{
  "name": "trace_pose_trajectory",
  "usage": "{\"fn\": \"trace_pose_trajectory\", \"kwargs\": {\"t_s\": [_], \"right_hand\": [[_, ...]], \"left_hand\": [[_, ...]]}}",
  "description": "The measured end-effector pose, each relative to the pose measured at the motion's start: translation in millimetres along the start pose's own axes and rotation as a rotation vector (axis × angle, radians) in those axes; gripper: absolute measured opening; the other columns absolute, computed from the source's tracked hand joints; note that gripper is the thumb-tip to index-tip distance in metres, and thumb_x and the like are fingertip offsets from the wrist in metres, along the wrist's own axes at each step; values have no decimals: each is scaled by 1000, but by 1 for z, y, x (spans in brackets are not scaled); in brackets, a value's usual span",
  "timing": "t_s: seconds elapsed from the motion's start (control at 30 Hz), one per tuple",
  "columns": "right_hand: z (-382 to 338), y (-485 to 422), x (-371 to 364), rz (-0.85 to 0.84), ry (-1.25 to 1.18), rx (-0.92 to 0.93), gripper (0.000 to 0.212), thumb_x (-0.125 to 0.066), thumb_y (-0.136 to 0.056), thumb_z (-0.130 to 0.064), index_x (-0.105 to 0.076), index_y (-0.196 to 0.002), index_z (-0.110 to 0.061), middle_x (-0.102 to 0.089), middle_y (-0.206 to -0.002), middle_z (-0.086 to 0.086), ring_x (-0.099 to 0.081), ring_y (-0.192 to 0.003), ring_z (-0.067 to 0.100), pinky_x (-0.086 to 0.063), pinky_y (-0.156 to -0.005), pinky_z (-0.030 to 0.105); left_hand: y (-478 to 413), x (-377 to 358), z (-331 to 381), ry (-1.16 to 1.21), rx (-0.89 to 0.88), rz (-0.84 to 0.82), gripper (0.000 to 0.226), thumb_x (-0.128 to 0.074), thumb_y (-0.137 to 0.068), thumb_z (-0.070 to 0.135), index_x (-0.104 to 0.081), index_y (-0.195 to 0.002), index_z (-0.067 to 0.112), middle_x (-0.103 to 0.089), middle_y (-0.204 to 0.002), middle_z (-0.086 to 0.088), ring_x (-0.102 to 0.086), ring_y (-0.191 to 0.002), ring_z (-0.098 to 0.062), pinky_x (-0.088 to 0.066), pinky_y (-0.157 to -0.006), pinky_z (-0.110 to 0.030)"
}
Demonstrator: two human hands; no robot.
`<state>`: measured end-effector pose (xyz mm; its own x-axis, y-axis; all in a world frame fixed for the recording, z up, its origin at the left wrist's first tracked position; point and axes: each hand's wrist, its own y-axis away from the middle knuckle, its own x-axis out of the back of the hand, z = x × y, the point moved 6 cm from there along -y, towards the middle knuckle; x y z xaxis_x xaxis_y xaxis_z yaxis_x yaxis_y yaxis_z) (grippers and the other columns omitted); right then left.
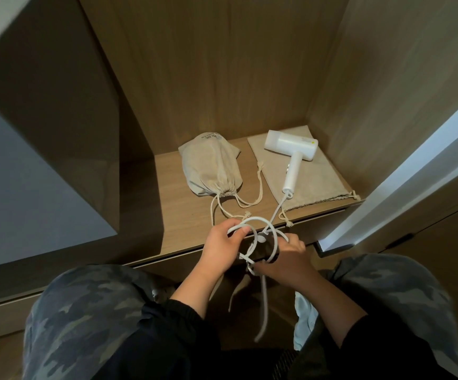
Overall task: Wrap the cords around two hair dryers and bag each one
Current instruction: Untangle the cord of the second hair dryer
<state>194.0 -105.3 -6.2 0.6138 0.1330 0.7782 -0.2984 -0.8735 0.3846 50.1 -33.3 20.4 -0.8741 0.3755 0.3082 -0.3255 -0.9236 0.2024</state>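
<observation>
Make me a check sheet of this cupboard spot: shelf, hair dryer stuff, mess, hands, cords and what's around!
Surface: wooden shelf, holding both bags.
Job's things: full bag drawn shut, left; hair dryer lying on flat bag, right.
Clutter: pale thing by the right forearm, unclear.
Hands: left hand and right hand both grip the cord.
Cables: cord runs from dryer handle to hands, loosely looped, end hanging.
Surroundings: wooden cupboard walls; white door edge, right.

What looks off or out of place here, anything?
Nothing damaged or spilled. Only the cord looks messy: loose uneven loops held by the left hand and right hand, a tail dangling below the shelf edge. The white hair dryer lies on the flat bag, not inside it; the cinched bag beside it looks fine.
</observation>
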Motion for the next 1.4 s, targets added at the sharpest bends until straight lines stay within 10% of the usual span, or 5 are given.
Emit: {"fn": "trace_pose_trajectory", "kwargs": {"t_s": [0.5, 0.67, 0.87, 1.13, 1.4], "right_hand": [[16, -1, 12, 25, -422, -144, 11, -63, -87, -11, -74, -89, -15, -71, -74, 2, -66, -63, 6, -43, -52, 14], [16, -1, 12, 16, -622, -154, 12, -61, -89, -7, -72, -92, -5, -72, -70, 9, -69, -56, 16, -49, -57, 22], [11, 3, 9, -73, -863, -184, 16, -53, -94, -3, -67, -94, -11, -73, -73, 12, -73, -67, 22, -58, -63, 29], [3, 4, 1, -105, -758, -143, 20, -53, -94, -3, -67, -92, -17, -74, -80, 4, -73, -77, 14, -57, -73, 27], [35, -10, 18, 112, -521, -106, 21, -50, -93, -7, -70, -92, -13, -69, -75, 5, -65, -66, 16, -46, -63, 26]], "left_hand": [[2, 33, -32, 78, 158, 113, 13, -56, -95, 23, -68, -97, 18, -60, -71, -2, -55, -66, -16, -46, -63, -25], [14, 29, -14, -529, -304, 246, 35, -65, -86, 19, -61, -121, 17, -58, -118, 4, -48, -115, -13, -40, -99, -30], [32, -25, -12, -654, -613, -171, 31, -61, -79, 23, -69, -109, 17, -69, -110, 1, -54, -119, -22, -43, -102, -42], [21, -21, -21, -661, -360, -159, 26, -54, -95, 20, -66, -118, 20, -64, -113, 3, -52, -110, -13, -36, -94, -22], [13, 40, -47, 96, 161, 190, 16, -55, -94, 12, -69, -101, 16, -69, -90, 6, -63, -86, -10, -50, -77, -18]]}}
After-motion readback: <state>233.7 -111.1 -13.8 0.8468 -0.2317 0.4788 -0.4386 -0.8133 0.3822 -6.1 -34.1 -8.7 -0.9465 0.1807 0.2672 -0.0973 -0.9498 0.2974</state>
